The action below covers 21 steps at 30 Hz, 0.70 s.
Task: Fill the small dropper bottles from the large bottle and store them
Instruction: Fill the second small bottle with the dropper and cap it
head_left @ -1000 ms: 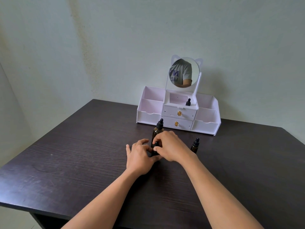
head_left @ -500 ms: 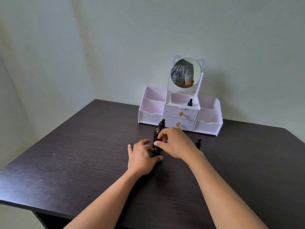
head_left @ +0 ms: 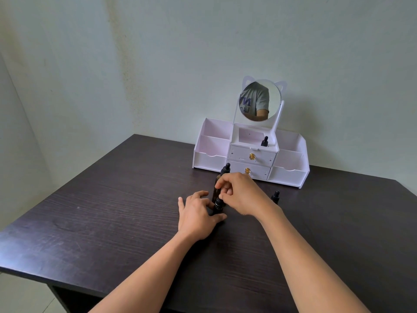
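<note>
Right hand grip raised, pinching small bottle's cap, left hand still gripping bottle base.

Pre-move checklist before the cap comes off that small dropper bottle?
1. Left hand steadies the small dropper bottle at its base: ok.
2. Right hand fingers at its cap: ok, though firmness of grip cannot tell.
3. Large bottle upright and capped just behind: ok, but very close to the right hand, so a knock is possible.
4. Spare small bottle upright, clear of the hands: ok.
5. Organizer has open compartments; one bottle already stored: ok.
6. Liquid level in any bottle: cannot tell.
</note>
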Each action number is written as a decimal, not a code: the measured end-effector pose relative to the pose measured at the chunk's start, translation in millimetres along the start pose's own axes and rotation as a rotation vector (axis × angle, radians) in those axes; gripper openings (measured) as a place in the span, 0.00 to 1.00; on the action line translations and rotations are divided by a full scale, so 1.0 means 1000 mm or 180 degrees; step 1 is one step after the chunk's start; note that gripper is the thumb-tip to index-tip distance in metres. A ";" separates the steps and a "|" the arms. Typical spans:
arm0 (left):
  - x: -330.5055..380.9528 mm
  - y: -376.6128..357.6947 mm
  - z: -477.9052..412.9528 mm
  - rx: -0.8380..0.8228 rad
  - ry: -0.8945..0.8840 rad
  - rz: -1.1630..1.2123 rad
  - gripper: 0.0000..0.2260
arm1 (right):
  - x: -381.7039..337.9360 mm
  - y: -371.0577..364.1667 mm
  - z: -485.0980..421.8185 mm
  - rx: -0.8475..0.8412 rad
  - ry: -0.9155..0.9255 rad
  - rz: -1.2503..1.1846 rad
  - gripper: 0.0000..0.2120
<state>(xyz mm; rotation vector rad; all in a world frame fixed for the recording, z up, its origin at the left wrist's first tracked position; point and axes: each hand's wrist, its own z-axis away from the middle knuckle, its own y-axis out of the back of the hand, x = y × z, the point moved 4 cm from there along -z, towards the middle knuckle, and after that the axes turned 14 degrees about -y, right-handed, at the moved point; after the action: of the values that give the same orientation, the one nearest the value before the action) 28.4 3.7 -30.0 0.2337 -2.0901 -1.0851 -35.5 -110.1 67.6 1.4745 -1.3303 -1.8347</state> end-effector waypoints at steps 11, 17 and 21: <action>0.001 0.000 -0.001 -0.0012 -0.0006 0.0009 0.13 | 0.003 -0.011 -0.002 -0.0006 -0.0137 0.0427 0.06; 0.000 -0.002 -0.001 -0.0036 -0.0018 -0.0001 0.15 | 0.003 -0.008 -0.001 -0.0306 -0.0005 0.0302 0.17; -0.004 -0.003 -0.001 0.0005 0.0014 0.0015 0.17 | 0.002 0.000 -0.002 -0.0018 -0.0080 0.0244 0.13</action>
<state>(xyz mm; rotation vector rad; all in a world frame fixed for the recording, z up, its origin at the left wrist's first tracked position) 31.3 3.3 -33.9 0.2316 -2.0869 -1.0791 -34.4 -111.9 66.6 1.3826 -1.3730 -1.8127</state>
